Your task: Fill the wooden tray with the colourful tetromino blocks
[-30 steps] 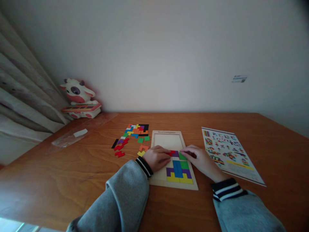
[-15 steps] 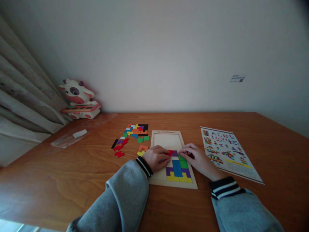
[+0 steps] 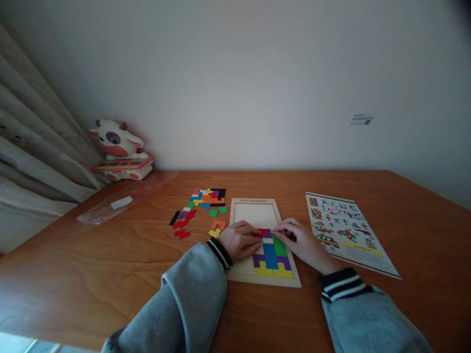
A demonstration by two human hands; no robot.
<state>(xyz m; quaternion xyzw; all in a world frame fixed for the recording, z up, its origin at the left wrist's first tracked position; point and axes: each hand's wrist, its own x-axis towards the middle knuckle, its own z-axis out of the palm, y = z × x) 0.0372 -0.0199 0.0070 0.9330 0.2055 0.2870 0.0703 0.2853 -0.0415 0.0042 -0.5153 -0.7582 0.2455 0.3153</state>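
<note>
A pale wooden puzzle tray [image 3: 265, 281] lies in front of me, its lower right part covered by flat coloured pieces. My left hand [image 3: 240, 240] rests over the tray's left side, with curled fingers on a red puzzle piece [image 3: 262, 231] whose left part they hide. Across from it, my right hand [image 3: 297, 240] reaches in over the right rim. Its thumb and forefinger meet at the top corner of a green piece [image 3: 280, 247]; whatever is between the tips is too small to make out. Blue pieces [image 3: 271, 256], purple ones and a yellow piece [image 3: 283, 273] lie flat below.
Loose coloured pieces [image 3: 208, 199] lie left of the tray, with red ones [image 3: 181, 235] nearer me. A printed pattern sheet [image 3: 346, 230] is at right. Clear plastic wrapping [image 3: 99, 212] and a cow toy with a keyboard [image 3: 123, 152] occupy the left side.
The fingers of my left hand have shifted very slightly to the right. My right hand stays at the same corner, and the pieces look unchanged.
</note>
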